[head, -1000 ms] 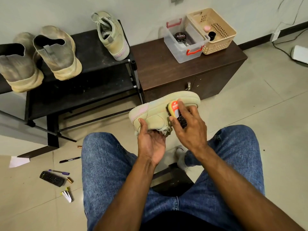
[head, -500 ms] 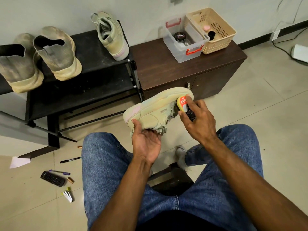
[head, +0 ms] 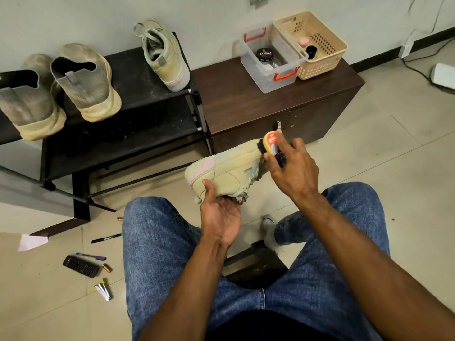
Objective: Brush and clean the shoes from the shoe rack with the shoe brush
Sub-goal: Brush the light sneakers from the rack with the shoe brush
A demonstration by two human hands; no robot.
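Observation:
I sit on a low stool with a pale green sneaker (head: 229, 168) held up in front of my knees, its pink heel patch to the left. My left hand (head: 220, 212) grips the sneaker from below at the heel end. My right hand (head: 291, 168) holds a yellow shoe brush (head: 270, 143) with a red label, its dark bristles against the sneaker's toe end. The black shoe rack (head: 138, 112) at the left carries the matching green sneaker (head: 165, 55) and two dusty grey slip-on shoes (head: 86, 82).
A dark wooden cabinet (head: 246, 102) stands right of the rack, holding a clear box (head: 270, 60) with a polish tin and a beige basket (head: 317, 43). Pens, a remote (head: 80, 265) and batteries lie on the tiled floor at the left. A cable runs at the far right.
The brush and my right hand have slid right along the sneaker from its middle to the toe end. My left hand has tilted the sneaker's toe upward.

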